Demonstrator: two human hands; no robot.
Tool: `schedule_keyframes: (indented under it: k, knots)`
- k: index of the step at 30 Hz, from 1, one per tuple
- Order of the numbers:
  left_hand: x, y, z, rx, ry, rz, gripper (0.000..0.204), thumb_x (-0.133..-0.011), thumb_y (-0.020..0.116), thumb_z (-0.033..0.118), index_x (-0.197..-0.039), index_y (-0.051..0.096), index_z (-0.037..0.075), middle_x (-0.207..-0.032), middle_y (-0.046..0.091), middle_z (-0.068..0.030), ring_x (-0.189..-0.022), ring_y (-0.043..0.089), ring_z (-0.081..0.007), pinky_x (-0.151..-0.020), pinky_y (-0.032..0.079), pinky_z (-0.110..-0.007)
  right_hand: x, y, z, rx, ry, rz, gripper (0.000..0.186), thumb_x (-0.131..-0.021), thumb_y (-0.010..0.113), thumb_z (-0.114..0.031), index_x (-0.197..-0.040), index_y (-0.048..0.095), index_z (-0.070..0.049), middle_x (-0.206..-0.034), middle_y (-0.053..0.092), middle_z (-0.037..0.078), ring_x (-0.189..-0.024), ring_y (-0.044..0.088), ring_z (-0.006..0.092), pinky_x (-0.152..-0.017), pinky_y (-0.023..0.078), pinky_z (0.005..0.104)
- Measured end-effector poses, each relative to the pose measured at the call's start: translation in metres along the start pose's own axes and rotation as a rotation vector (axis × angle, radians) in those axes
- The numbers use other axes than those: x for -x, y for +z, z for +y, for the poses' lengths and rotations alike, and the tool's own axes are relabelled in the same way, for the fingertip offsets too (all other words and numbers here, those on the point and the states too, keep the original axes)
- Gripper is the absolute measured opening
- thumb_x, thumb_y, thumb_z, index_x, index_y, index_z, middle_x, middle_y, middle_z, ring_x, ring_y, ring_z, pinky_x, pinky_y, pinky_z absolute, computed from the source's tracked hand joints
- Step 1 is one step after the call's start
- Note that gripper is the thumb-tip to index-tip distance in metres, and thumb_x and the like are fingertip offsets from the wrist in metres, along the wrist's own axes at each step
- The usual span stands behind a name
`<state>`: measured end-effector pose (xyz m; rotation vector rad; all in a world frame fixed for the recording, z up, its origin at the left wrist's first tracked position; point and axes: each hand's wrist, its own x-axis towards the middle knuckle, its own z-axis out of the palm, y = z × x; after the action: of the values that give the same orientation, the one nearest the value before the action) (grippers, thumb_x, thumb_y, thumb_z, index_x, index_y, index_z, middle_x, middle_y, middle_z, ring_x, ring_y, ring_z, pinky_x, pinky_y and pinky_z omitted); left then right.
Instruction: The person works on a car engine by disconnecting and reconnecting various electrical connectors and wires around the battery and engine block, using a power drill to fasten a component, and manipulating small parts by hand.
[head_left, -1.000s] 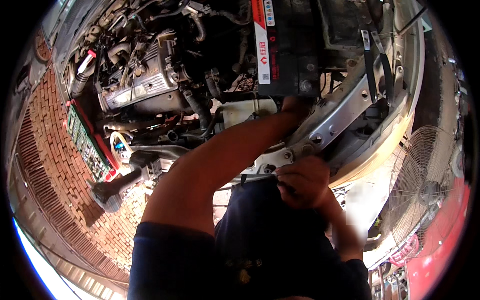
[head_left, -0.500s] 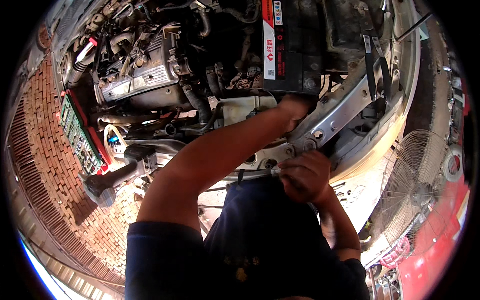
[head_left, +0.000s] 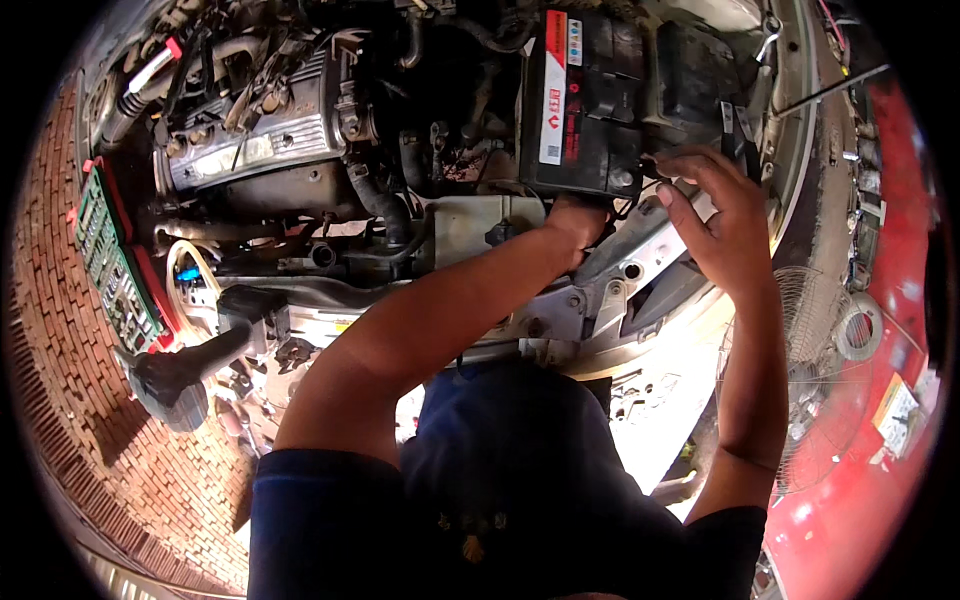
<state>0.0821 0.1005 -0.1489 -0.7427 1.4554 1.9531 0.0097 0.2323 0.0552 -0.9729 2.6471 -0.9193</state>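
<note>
My left hand [head_left: 578,225] reaches under the front end of the black car battery [head_left: 590,100], which has a red-and-white label; its fingers are hidden. My right hand [head_left: 715,205] is raised at the battery's front right corner, thumb and fingers apart and curved, fingertips near the terminal [head_left: 622,178] and a dark cable; whether they touch is unclear. Behind this hand are partly hidden black-handled tools [head_left: 736,128]. Below both hands runs the silver metal body rail [head_left: 588,312].
The engine [head_left: 255,150] and hoses fill the left. A green-and-red tool case [head_left: 115,250] and a grey-black power tool [head_left: 170,385] lie at left. A thin rod [head_left: 845,85], wire fan guard [head_left: 800,400] and red body panel [head_left: 865,520] are at right.
My right hand has risen from the lower rail to the battery's right corner, its fingers spreading. My left hand stays under the battery. The view has shifted slightly.
</note>
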Motion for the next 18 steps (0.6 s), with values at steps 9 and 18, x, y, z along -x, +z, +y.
schedule_keyframes:
  k: [9, 18]
  knots:
    - [0.035, 0.007, 0.028, 0.671, -0.113, -0.030, 0.018, -0.092, 0.078, 0.002, -0.109, 0.075, 0.008, -0.102, 0.077, -0.0063, -0.089, 0.072, -0.0177, -0.076, 0.057, -0.039, -0.029, 0.013, -0.003, 0.220, 0.044, -0.146, 0.018, -0.096, 0.069, -0.018, -0.108, 0.072, -0.004, -0.106, 0.074, 0.017, -0.102, 0.072, 0.0369, -0.087, 0.057, 0.0437]
    - [0.011, 0.003, 0.002, 0.813, -0.134, -0.208, 0.023, -0.092, 0.082, 0.008, -0.114, 0.075, 0.009, -0.105, 0.077, -0.0069, -0.094, 0.073, -0.0222, -0.084, 0.059, -0.044, -0.060, 0.022, -0.015, 0.619, 0.124, -0.494, 0.020, -0.095, 0.064, -0.015, -0.102, 0.064, 0.003, -0.093, 0.071, 0.029, -0.096, 0.071, 0.0459, -0.081, 0.057, 0.0549]
